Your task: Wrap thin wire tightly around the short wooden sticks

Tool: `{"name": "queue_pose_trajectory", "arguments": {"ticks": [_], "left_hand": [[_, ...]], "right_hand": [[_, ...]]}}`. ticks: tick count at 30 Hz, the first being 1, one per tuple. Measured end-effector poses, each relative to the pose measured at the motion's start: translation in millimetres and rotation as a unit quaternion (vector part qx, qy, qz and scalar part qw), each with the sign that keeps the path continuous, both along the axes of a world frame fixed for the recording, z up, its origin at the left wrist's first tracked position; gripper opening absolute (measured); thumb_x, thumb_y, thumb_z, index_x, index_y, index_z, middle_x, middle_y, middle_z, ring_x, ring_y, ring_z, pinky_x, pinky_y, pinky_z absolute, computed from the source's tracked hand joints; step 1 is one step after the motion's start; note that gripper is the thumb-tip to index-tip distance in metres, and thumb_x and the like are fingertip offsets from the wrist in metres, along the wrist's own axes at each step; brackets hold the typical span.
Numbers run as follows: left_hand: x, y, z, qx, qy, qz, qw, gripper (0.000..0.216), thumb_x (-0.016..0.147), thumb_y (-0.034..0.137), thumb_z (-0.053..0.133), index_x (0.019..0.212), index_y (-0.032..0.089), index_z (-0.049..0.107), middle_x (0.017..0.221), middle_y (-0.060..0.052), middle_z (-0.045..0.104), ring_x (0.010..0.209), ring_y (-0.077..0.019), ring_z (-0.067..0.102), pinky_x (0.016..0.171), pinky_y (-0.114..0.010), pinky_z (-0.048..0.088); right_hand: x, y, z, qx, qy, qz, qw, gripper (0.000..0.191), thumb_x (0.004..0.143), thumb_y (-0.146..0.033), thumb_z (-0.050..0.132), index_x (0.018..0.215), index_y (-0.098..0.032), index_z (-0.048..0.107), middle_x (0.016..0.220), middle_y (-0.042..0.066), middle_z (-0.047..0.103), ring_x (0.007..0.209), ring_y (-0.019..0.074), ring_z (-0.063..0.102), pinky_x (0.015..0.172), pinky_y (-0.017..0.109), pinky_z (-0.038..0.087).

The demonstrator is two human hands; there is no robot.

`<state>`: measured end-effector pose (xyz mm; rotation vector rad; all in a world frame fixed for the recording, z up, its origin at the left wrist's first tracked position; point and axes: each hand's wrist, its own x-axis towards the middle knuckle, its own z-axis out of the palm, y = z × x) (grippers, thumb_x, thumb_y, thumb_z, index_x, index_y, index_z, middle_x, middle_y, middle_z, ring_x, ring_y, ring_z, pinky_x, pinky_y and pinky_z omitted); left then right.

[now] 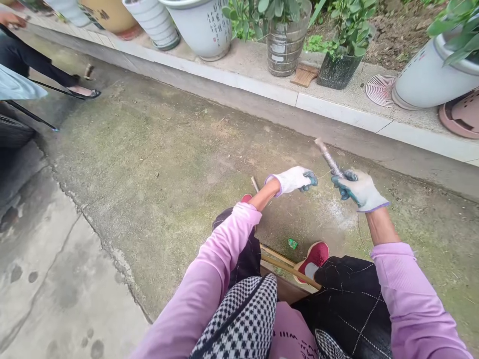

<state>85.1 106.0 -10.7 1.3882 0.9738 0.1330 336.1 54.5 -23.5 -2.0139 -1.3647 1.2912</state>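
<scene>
**Two Gloved Hands Keep a Thin Wire Tight at a Wrapped Stick**

Two hands in white work gloves are held out in front of the seated person, above the concrete ground (157, 164). The right hand (359, 192) has its fingers closed around a short stick (328, 157), which points up and away, tilted to the left. The upper part of the stick looks wrapped with grey wire or cord. The left hand (295, 179) is closed too, and it seems to pinch a thin wire (324, 175) that runs across to the stick; the line is very fine, so this is not fully sure.

To do this step well, it seems best that the left hand keeps the wire tight while the right hand holds the stick steady, so each turn lies beside the one before.

Between the red shoes (313, 259) lie some long wooden sticks (288, 267) and a small green scrap (292, 244). Large pots (204, 27) with plants stand on the raised ledge (337, 107) behind. At far left, another person's foot in a dark shoe (84, 92) is visible.
</scene>
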Motion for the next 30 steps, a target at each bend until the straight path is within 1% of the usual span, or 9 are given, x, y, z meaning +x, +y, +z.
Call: {"name": "queue_pose_trajectory", "arguments": {"ticks": [2, 6, 10, 14, 17, 20, 24, 27, 30], "left_hand": [[1.2, 2.1, -2.0, -0.011, -0.028, 0.021, 0.999, 0.016, 0.094, 0.008, 0.061, 0.096, 0.017, 0.074, 0.081, 0.003, 0.071, 0.072, -0.0111, 0.064, 0.079, -0.025, 0.054], [-2.9, 7.2, -1.2, 0.008, -0.027, 0.022, 0.999, 0.012, 0.088, 0.007, 0.066, 0.087, 0.017, 0.073, 0.079, 0.003, 0.071, 0.074, -0.0114, 0.062, 0.08, -0.025, 0.052], [-12.8, 5.2, 7.8, 0.015, -0.005, -0.018, 1.0, 0.01, 0.087, 0.01, 0.072, 0.081, 0.018, 0.073, 0.076, 0.004, 0.07, 0.075, -0.0127, 0.061, 0.079, -0.026, 0.052], [-14.9, -8.4, 11.4, 0.033, 0.04, -0.05, 0.997, 0.022, 0.092, 0.006, 0.075, 0.074, 0.018, 0.071, 0.067, 0.002, 0.065, 0.069, -0.0138, 0.055, 0.07, -0.029, 0.046], [-10.0, -18.9, 10.1, 0.023, 0.046, -0.055, 0.997, 0.029, 0.093, 0.003, 0.077, 0.069, 0.018, 0.068, 0.063, -0.001, 0.065, 0.065, -0.0152, 0.054, 0.066, -0.032, 0.043], [-7.2, -22.5, 11.8, -0.001, 0.018, -0.017, 1.0, 0.026, 0.099, 0.006, 0.076, 0.076, 0.018, 0.071, 0.068, -0.002, 0.069, 0.066, -0.0152, 0.058, 0.067, -0.031, 0.048], [-6.2, -17.6, 13.4, -0.047, -0.051, 0.034, 0.997, 0.013, 0.101, 0.01, 0.074, 0.091, 0.017, 0.075, 0.076, 0.002, 0.07, 0.071, -0.0124, 0.063, 0.077, -0.025, 0.056], [-3.8, -12.0, 6.0, -0.079, -0.081, 0.047, 0.992, 0.013, 0.094, 0.006, 0.07, 0.093, 0.016, 0.077, 0.082, 0.001, 0.075, 0.075, -0.0108, 0.067, 0.082, -0.024, 0.059], [-3.7, -4.6, -4.7, -0.052, -0.084, 0.029, 0.995, 0.014, 0.093, 0.007, 0.068, 0.094, 0.016, 0.079, 0.086, 0.0, 0.078, 0.077, -0.0106, 0.069, 0.085, -0.024, 0.059]], "right_hand": [[3.3, -8.9, 14.2, 0.04, 0.187, -0.061, 0.98, 0.056, 0.074, -0.065, 0.098, 0.105, -0.021, 0.083, 0.075, 0.001, 0.066, 0.052, 0.0136, 0.05, 0.045, 0.029, 0.045], [1.6, -32.0, 36.1, -0.044, 0.287, 0.074, 0.954, 0.058, 0.066, -0.059, 0.105, 0.101, -0.018, 0.085, 0.07, -0.002, 0.062, 0.049, 0.0121, 0.048, 0.043, 0.029, 0.042], [-11.1, -45.4, 31.9, -0.178, 0.145, 0.26, 0.938, 0.05, 0.074, -0.055, 0.1, 0.105, -0.018, 0.089, 0.07, 0.0, 0.065, 0.055, 0.0155, 0.055, 0.051, 0.03, 0.046], [-22.4, -39.0, 13.4, -0.161, -0.158, 0.326, 0.918, 0.014, 0.087, -0.035, 0.084, 0.09, -0.021, 0.085, 0.07, 0.002, 0.069, 0.064, 0.0195, 0.062, 0.064, 0.032, 0.049], [-15.7, -20.9, 6.0, -0.118, -0.277, 0.296, 0.907, 0.017, 0.094, -0.033, 0.078, 0.099, -0.022, 0.09, 0.083, 0.009, 0.079, 0.078, 0.0259, 0.074, 0.073, 0.035, 0.051], [-3.5, -3.8, 7.3, -0.069, -0.271, 0.203, 0.938, 0.023, 0.094, -0.04, 0.078, 0.105, -0.023, 0.09, 0.085, 0.009, 0.08, 0.081, 0.0284, 0.076, 0.073, 0.036, 0.052], [-1.4, -2.3, 20.1, -0.002, -0.067, 0.033, 0.997, 0.039, 0.08, -0.058, 0.089, 0.094, -0.023, 0.079, 0.073, 0.005, 0.068, 0.065, 0.0216, 0.061, 0.059, 0.034, 0.051], [-7.9, -14.5, 37.6, 0.045, 0.144, -0.037, 0.988, 0.058, 0.065, -0.063, 0.101, 0.101, -0.022, 0.08, 0.075, 0.002, 0.065, 0.057, 0.0161, 0.05, 0.049, 0.032, 0.046], [-12.3, -27.7, 55.9, 0.049, 0.243, -0.017, 0.969, 0.06, 0.067, -0.057, 0.104, 0.111, -0.021, 0.085, 0.074, -0.001, 0.061, 0.052, 0.014, 0.046, 0.043, 0.03, 0.04]]}}
